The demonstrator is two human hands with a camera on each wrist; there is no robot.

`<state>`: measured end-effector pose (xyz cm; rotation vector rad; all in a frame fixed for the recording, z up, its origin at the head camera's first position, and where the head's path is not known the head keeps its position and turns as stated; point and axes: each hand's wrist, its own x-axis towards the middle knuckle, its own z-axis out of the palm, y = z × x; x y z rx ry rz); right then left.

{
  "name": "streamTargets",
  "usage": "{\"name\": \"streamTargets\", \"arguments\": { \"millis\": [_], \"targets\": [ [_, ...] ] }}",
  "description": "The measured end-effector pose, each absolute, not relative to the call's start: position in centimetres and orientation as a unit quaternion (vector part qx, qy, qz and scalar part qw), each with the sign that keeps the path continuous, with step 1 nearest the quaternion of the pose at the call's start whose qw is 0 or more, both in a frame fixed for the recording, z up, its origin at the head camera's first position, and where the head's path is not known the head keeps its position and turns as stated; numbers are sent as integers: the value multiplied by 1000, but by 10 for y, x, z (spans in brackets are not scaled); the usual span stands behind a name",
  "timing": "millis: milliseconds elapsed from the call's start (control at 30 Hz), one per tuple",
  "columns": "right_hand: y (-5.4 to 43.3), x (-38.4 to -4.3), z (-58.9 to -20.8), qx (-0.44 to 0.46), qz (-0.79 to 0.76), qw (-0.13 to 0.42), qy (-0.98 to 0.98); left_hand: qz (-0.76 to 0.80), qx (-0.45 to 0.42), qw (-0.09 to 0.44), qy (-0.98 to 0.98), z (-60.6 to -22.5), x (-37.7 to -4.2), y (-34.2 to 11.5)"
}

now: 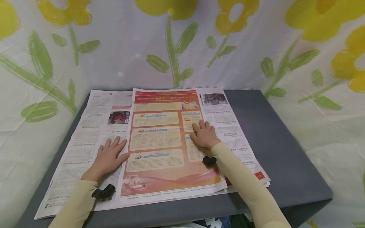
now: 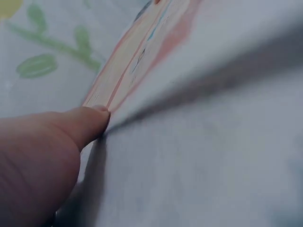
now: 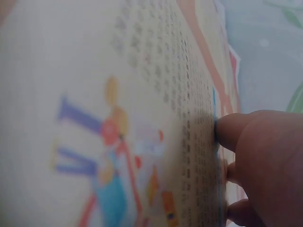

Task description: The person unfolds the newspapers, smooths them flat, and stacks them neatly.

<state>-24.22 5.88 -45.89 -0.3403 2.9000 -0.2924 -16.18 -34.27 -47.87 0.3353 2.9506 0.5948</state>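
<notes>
A red-and-orange printed newspaper page (image 1: 154, 142) lies flat over a wider spread of newspaper sheets (image 1: 85, 148). My left hand (image 1: 109, 156) rests with spread fingers on the sheets at the left, its thumb touching the left edge of the coloured page. In the left wrist view the thumb (image 2: 90, 120) presses at that edge. Over on the right part of the coloured page lies my right hand (image 1: 204, 136), fingers spread. Its fingertips (image 3: 225, 132) touch the printed paper in the right wrist view. Neither hand grips anything.
The papers lie on a dark grey table (image 1: 285, 152), whose surface shows to their right and along the front edge. A curtain (image 1: 119, 57) with yellow flowers surrounds the table at the back and sides. Each wrist carries a small black camera (image 1: 104, 192).
</notes>
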Motion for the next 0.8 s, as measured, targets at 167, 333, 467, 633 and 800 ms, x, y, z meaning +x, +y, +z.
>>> {"name": "streamTargets", "arguments": {
  "millis": [167, 333, 467, 633, 800],
  "targets": [
    [54, -241, -459, -105, -115, 83, 984, 207, 100, 48, 972, -479, -140, -358],
    [22, -224, -463, -143, -130, 41, 980, 209, 100, 39, 972, -479, -137, -358],
    [-13, -203, -458, -213, -102, 56, 970, 207, 105, 38, 972, -479, -140, -354],
    [-61, -179, -446, -290, -59, 118, 948, 207, 105, 38, 972, -481, -141, -354],
    [-117, -156, -443, -327, -18, 147, 933, 201, 97, 39, 974, -481, -137, -358]
  ]
}}
